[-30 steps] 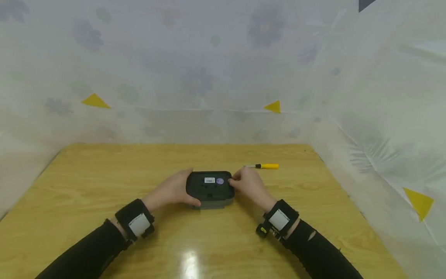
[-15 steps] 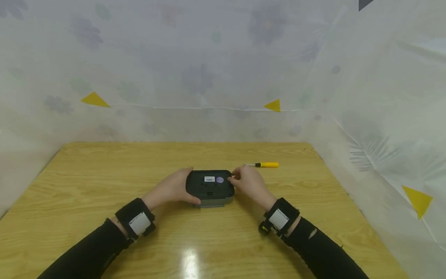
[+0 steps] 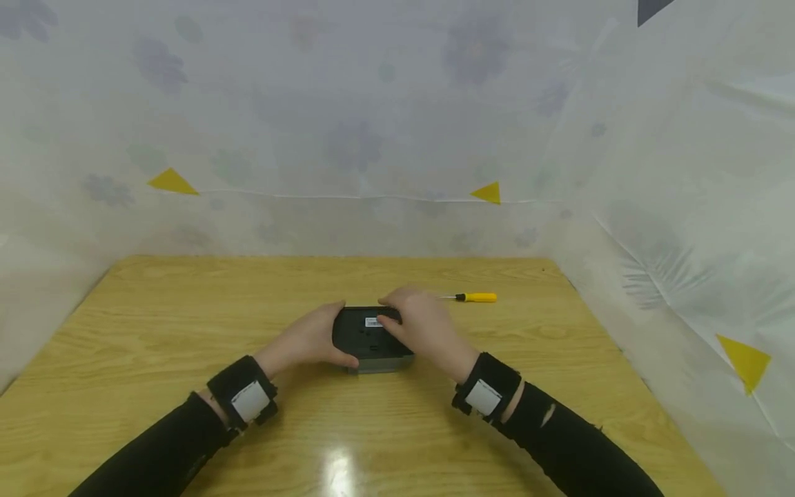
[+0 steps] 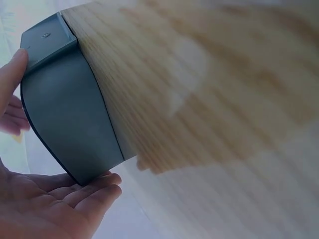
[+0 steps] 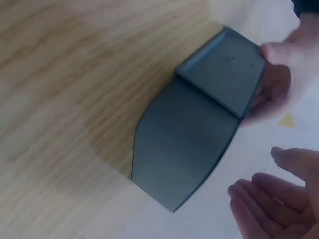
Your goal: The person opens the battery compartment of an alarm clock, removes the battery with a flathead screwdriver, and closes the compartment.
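A dark grey plastic device (image 3: 357, 342) with rounded corners sits on the table, a white barcode label (image 3: 373, 322) on its upper face. My left hand (image 3: 307, 338) grips its left end, thumb at the near edge and fingers round the far side. In the left wrist view the device's curved side (image 4: 65, 119) shows between thumb and fingers. Over the device's right part is my right hand (image 3: 425, 328), hiding that corner in the head view. Seen from the right wrist, the right hand (image 5: 284, 199) has loosely bent fingers, holds nothing and is apart from the device.
A screwdriver (image 3: 477, 297) with a yellow handle lies behind the right hand, its shaft pointing left. The wooden table (image 3: 186, 297) ends at a pale floral sheet (image 3: 348, 138) behind and at the sides. Yellow triangles (image 3: 486, 192) mark the sheet.
My right hand has left the device's right edge and moved left over its top, its pinched fingers spreading and covering the round sticker. The left hand and the device have stayed in place.
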`<state>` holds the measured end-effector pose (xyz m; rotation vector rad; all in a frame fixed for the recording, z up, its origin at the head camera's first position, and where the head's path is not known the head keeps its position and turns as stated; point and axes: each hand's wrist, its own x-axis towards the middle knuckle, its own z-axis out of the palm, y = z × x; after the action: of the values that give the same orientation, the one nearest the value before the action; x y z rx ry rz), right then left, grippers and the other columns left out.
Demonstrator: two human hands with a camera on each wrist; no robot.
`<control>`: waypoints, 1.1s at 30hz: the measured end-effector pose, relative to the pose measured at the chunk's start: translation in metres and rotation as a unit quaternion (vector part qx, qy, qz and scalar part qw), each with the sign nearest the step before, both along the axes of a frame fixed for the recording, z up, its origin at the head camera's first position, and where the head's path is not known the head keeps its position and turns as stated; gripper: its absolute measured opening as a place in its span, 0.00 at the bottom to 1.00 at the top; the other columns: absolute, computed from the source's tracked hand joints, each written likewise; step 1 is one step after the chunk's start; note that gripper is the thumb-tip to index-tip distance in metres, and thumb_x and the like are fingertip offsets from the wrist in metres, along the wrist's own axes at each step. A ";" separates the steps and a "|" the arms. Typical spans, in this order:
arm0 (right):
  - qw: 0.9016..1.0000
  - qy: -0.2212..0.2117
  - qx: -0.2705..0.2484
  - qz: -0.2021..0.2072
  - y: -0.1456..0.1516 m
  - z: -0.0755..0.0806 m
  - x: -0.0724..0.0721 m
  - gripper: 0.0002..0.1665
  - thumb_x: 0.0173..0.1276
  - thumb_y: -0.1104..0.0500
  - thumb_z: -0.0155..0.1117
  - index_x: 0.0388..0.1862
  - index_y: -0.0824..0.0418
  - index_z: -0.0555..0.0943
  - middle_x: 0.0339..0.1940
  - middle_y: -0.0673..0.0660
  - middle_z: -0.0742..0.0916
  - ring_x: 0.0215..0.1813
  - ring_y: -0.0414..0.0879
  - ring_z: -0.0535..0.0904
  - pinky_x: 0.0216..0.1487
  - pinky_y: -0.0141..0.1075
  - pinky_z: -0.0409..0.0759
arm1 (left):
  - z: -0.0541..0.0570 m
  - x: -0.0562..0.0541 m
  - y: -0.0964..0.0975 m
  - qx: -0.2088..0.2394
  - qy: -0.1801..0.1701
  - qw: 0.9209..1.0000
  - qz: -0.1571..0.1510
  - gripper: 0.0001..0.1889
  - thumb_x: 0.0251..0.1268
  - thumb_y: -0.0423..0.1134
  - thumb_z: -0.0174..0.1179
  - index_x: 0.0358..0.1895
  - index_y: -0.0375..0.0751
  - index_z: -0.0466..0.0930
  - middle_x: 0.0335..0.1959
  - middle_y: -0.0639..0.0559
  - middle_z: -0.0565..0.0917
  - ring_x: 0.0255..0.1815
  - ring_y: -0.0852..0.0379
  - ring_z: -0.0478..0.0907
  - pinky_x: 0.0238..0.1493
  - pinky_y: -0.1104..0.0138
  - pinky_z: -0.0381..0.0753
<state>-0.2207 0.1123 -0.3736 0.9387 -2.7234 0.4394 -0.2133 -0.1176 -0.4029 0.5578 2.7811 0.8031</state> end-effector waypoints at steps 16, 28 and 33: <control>0.994 0.008 0.072 0.077 -0.011 -0.023 0.011 0.19 0.71 0.53 0.76 0.57 0.59 0.90 0.53 0.54 0.93 0.57 0.47 0.90 0.60 0.41 0.88 | 0.000 0.002 -0.001 -0.004 -0.002 1.000 -0.003 0.61 0.53 0.54 0.83 0.79 0.19 0.57 0.75 0.23 0.70 0.72 0.30 0.75 0.71 0.42 0.78; 0.989 0.029 0.112 0.090 -0.013 -0.021 0.011 0.14 0.73 0.56 0.75 0.54 0.57 0.91 0.49 0.52 0.94 0.53 0.46 0.90 0.58 0.39 0.88 | 0.001 0.002 -0.001 0.000 -0.006 1.000 -0.005 0.61 0.53 0.54 0.83 0.80 0.19 0.56 0.76 0.23 0.70 0.72 0.30 0.75 0.71 0.42 0.77; 0.982 0.035 0.161 0.095 -0.017 -0.015 0.010 0.11 0.74 0.58 0.73 0.52 0.56 0.92 0.49 0.51 0.94 0.52 0.45 0.91 0.57 0.38 0.88 | 0.001 0.000 0.000 0.001 -0.011 1.000 -0.001 0.61 0.53 0.54 0.83 0.79 0.20 0.57 0.76 0.24 0.70 0.72 0.31 0.75 0.71 0.43 0.77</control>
<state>-0.2106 0.0957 -0.3881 1.2755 -2.6978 -0.0088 -0.2129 -0.1178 -0.4021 0.5492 2.7593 0.8077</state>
